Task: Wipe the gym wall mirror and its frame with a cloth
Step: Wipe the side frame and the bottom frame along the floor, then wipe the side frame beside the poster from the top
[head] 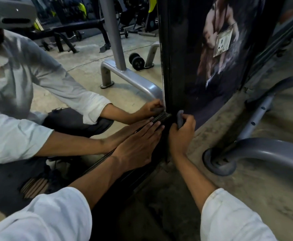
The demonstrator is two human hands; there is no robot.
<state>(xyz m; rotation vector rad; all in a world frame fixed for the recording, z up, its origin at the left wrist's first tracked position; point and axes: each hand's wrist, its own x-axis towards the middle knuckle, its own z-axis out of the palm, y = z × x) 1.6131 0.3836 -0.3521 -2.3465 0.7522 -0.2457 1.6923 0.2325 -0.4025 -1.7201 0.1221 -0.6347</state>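
The right hand [182, 134] grips the cloth [180, 117], which looks soft and light, at the bottom corner of the frame [166, 66], while the left hand [138, 145] rests flat and open on the breakable mirror [83, 80].

left hand [138, 141] flat, fingers straight, right hand [182, 134] curled — gripping cloth [180, 116]

A gym: a wall mirror [83, 54] reflects a dumbbell [136, 61] and black bench [83, 25]; grey machine legs [264, 148], a bodybuilder poster [217, 49] nearby.
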